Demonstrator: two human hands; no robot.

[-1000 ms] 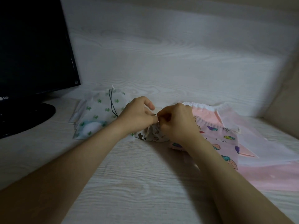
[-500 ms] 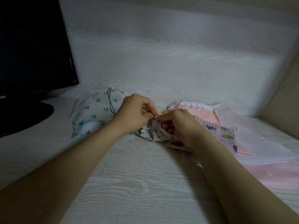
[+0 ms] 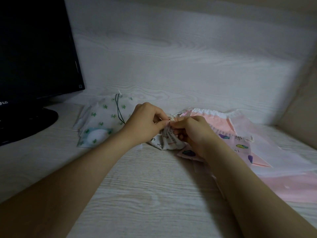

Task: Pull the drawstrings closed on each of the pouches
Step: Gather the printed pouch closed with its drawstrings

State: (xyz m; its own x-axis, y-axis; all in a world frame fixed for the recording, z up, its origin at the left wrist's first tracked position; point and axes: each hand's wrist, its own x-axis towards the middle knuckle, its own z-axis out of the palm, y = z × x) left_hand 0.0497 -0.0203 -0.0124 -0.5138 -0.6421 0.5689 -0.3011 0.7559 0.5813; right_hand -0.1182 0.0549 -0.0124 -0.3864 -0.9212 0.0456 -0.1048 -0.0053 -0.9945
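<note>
A small white pouch with little animal prints (image 3: 165,140) lies at the middle of the desk, its top gathered into tight folds. My left hand (image 3: 145,125) and my right hand (image 3: 192,133) meet at that gathered top, fingers pinching the fabric or its thin string; the string itself is too small to make out. To the left lies a white pouch with green prints (image 3: 104,121) and a dark drawstring (image 3: 118,110). At the right, a pink pouch with fruit prints (image 3: 240,146) lies partly under my right wrist. Behind it lies another pink pouch with a white gathered top (image 3: 211,115).
A black monitor (image 3: 34,48) on a round stand (image 3: 25,122) fills the left side. The pale wood-grain desk (image 3: 145,194) runs to a wall of the same finish behind. Pale pink sheets (image 3: 291,182) lie at the right, near a beige side panel (image 3: 300,107).
The animal-print pouch's top has bunched tighter between my hands. My right hand has shifted from over the pouch to its right side, showing more of the fabric.
</note>
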